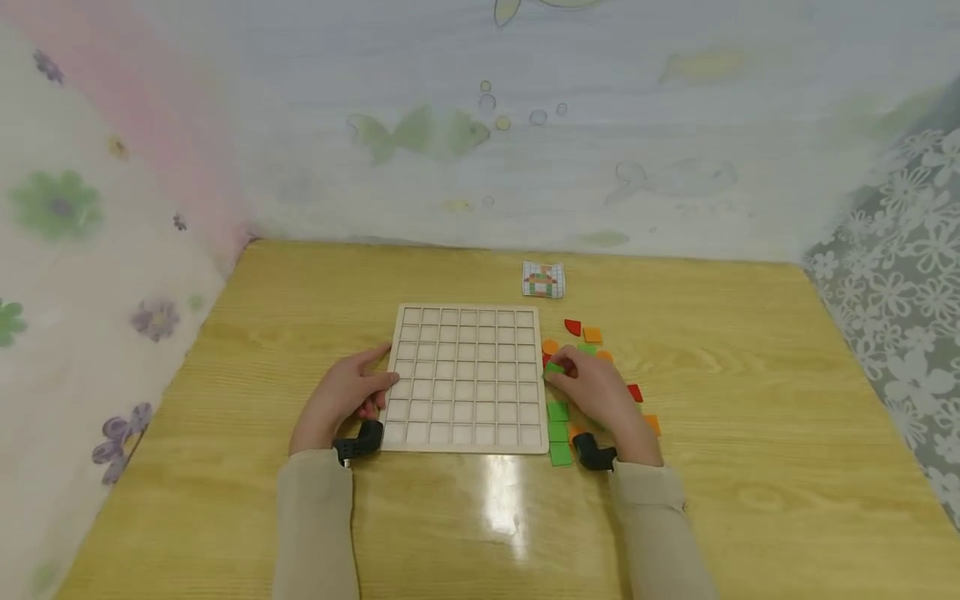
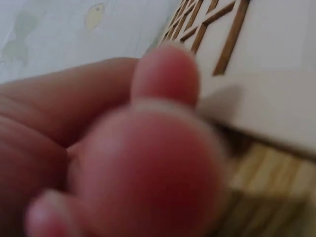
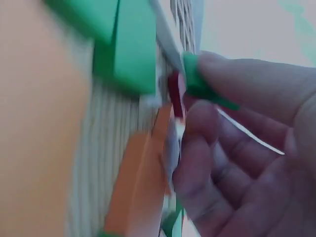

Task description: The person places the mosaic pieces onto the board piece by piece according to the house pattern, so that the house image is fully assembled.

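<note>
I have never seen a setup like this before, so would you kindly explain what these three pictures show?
There is no robot here, just a person's two bare hands. The widest picture comes from a camera worn on the head, looking forward and down. The two close-ups come from cameras worn on the left and right wrists.

On the table lies a board divided into square cells. To its right are green, orange and red pieces, and beyond it is a small card with a coloured pattern.

The left hand touches the board's left edge. The right hand pinches a green piece.
</note>
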A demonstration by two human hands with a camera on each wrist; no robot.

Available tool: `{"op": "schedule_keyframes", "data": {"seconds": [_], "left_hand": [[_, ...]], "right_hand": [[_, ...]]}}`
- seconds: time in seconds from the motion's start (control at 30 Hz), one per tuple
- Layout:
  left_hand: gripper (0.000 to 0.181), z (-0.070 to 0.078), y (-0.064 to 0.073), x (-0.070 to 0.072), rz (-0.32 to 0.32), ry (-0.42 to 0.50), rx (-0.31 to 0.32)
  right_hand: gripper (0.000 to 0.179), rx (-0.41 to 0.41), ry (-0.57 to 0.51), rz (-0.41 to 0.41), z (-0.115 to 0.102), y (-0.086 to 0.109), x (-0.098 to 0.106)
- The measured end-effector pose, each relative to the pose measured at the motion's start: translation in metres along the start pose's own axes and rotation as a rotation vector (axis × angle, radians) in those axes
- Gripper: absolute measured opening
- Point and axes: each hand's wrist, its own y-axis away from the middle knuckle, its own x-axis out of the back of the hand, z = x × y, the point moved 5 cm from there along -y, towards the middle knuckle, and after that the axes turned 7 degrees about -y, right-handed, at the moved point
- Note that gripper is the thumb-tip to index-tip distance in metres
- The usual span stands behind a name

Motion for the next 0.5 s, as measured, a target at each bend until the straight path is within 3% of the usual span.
{"op": "schedule_keyframes", "data": {"seconds": [0.23, 0.5], "left_hand": [[0.062, 0.002, 0.005, 0.004, 0.008, -0.079, -0.006], [0.056, 0.006, 0.01, 0.0, 0.073, -0.052, 0.0]], "right_hand": [[0.024, 0.018, -0.145, 0.005, -0.018, -0.004, -0.013], [0.019, 0.028, -0.238, 0.006, -0.034, 0.0, -0.028]]}}
